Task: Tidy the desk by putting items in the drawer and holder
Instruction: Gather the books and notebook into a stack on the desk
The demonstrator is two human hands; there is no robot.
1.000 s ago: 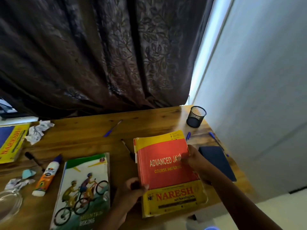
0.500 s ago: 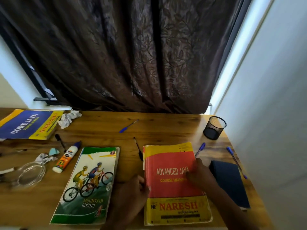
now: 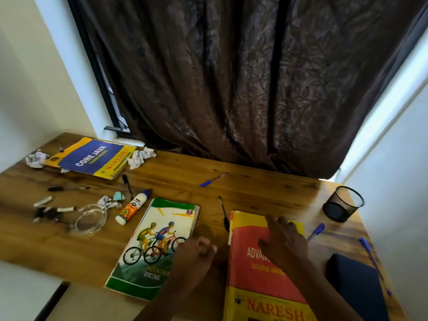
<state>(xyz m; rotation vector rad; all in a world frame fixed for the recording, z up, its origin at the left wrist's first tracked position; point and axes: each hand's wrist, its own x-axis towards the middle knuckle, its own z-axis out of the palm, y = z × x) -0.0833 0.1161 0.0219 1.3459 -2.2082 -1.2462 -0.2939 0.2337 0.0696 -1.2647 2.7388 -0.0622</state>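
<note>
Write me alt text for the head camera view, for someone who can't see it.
A person's right hand rests flat on a red and yellow Advanced Java book on a cluttered wooden desk, the left hand hanging over the edge of a Mountain Biking book. Pens, a glue bottle, crumpled paper and an empty mesh pen holder lie around.
</note>
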